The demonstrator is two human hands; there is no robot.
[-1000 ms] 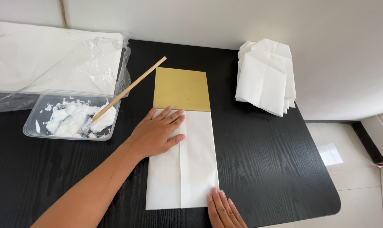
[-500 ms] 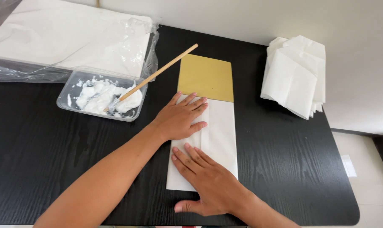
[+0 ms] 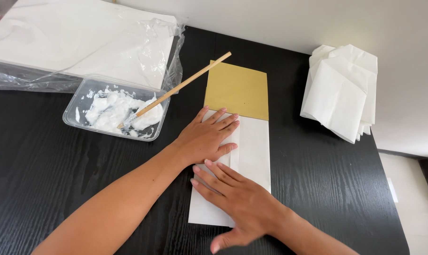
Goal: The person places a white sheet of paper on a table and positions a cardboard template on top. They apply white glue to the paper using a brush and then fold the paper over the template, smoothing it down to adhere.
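A folded white paper [image 3: 252, 150] lies lengthwise on the black table [image 3: 58, 179], and a gold card [image 3: 237, 89] sticks out of its far end. My left hand [image 3: 207, 137] rests flat on the paper's upper left part, fingers spread toward the card. My right hand [image 3: 235, 198] lies flat on the paper's lower left part, just below the left hand, fingers pointing left. Both palms press down and neither hand grips anything.
A clear plastic tray [image 3: 112, 108] with white paste holds a wooden-handled brush [image 3: 176, 89] leaning out toward the card. A plastic-wrapped stack of white sheets [image 3: 81, 42] lies at the back left. Folded white paper pieces [image 3: 341, 89] are piled at the right edge.
My right hand came up from the table's near edge onto the paper and now lies flat below the left hand. The left hand has stayed pressed on the paper.
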